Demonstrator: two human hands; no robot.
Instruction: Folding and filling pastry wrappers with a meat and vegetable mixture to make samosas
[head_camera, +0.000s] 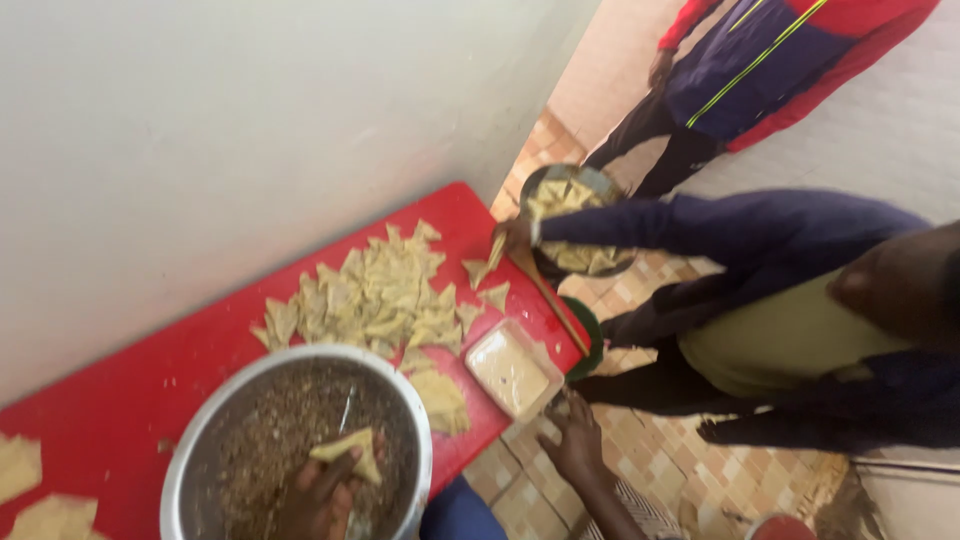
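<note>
The left hand (320, 500) is holding a folded pastry triangle (350, 455) over the filling in the metal bowl (190, 450) at the red tabletop's (150, 390) near edge, fingers pinching it. The right hand (578, 445), fingers spread, is hanging beside the tabletop's edge. This looks like the filling step; scooping comes next.

- Left hand (318, 495): low in view, fingers curled shut in a pinch, thumb up.
- Right hand (577, 440): forearm extended, palm down, fingers loosely spread, holding nothing.
</note>
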